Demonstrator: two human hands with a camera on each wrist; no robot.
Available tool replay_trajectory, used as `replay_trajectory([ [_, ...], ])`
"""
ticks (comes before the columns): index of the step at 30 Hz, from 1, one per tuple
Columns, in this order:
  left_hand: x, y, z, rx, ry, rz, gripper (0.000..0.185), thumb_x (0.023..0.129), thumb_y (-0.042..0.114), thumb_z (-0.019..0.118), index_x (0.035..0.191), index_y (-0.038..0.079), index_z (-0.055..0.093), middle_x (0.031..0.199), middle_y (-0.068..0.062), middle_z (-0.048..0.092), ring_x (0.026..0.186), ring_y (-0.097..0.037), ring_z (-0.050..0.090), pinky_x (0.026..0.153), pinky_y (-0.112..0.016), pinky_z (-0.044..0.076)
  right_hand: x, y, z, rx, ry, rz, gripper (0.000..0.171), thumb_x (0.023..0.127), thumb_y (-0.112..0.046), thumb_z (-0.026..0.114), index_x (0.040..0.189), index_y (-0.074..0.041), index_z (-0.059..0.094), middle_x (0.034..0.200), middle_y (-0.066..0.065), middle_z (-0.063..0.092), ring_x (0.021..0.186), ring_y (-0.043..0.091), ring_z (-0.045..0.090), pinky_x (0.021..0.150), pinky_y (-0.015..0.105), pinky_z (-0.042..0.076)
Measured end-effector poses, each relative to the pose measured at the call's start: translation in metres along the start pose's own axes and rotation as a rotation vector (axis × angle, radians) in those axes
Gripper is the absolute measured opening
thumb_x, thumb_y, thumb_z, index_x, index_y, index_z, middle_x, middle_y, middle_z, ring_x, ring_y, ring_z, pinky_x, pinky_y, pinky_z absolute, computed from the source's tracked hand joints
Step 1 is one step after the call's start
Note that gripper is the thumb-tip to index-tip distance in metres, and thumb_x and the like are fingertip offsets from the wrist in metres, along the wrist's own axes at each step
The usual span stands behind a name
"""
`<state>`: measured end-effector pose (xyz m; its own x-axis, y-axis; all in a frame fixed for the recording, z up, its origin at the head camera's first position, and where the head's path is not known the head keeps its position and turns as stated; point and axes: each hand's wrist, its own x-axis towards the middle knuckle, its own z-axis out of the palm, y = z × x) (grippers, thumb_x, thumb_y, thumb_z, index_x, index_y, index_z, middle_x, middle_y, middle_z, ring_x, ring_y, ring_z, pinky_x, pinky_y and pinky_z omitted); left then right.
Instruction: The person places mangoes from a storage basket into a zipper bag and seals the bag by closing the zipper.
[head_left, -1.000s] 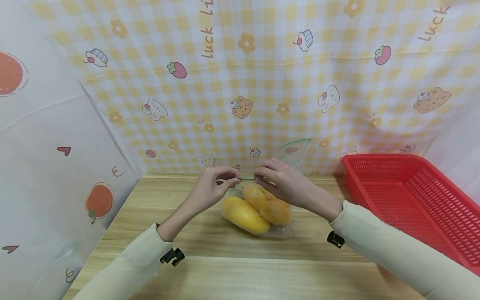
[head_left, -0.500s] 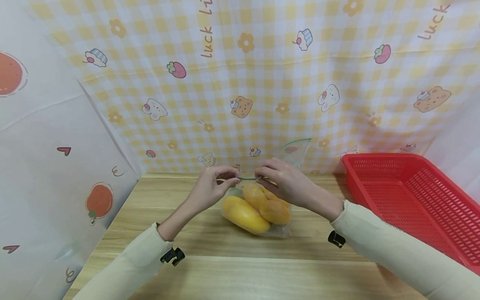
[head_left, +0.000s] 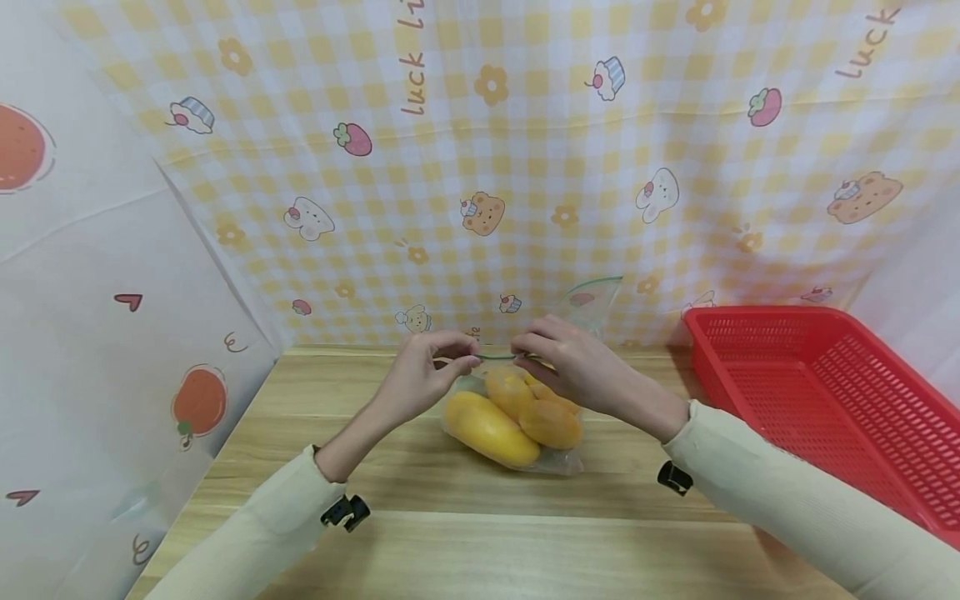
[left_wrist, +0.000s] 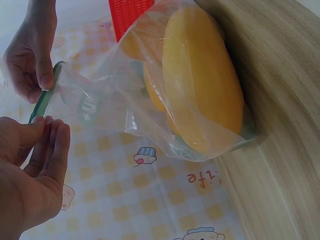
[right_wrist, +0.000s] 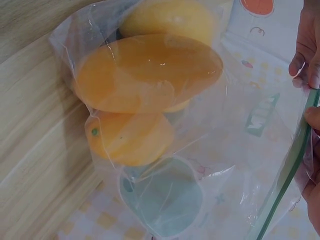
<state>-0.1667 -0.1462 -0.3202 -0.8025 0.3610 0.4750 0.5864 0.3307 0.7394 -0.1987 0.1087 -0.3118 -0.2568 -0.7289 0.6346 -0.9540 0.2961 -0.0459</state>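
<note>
A clear zip bag (head_left: 561, 463) full of fruit rests on the wooden table. Inside are a long yellow mango (head_left: 491, 429), other orange-yellow mangoes and, in the right wrist view, a round orange (right_wrist: 130, 137) with a green stem spot. Along the bag's mouth runs a green zip strip (head_left: 495, 357). My left hand (head_left: 422, 379) pinches the strip's left part between thumb and fingers. Close to its right, my right hand (head_left: 577, 367) pinches the same strip. Beyond the right hand, the mouth's far corner (head_left: 596, 302) stands up against the cloth.
A red plastic basket (head_left: 787, 392) with perforated walls stands on the right of the wooden table (head_left: 480, 550). Behind the bag hangs a yellow checked cloth (head_left: 420, 167) with cartoon prints. A white printed sheet (head_left: 97, 400) covers the left side.
My right hand has shifted very slightly right along the zip strip, widening the stretch between the hands a little. The left hand and the fruit stay in place.
</note>
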Motion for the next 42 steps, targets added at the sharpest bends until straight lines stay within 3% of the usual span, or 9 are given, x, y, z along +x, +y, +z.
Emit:
replay_trajectory([
  [42, -0.0005, -0.0007, -0.0006, -0.002, 0.004, -0.005, 0.007, 0.094, -0.001, 0.071, 0.099, 0.003, 0.074, 0.097, -0.005, 0.074, 0.082, -0.016, 0.071, 0.072, -0.030, 0.062, -0.0005, -0.0006, -0.0017, -0.025, -0.007, -0.007, 0.016, 0.089, -0.003, 0.079, 0.102, -0.005, 0.070, 0.097, 0.003, 0.065, 0.084, 0.019, 0.059, 0.068, 0.030, 0.053],
])
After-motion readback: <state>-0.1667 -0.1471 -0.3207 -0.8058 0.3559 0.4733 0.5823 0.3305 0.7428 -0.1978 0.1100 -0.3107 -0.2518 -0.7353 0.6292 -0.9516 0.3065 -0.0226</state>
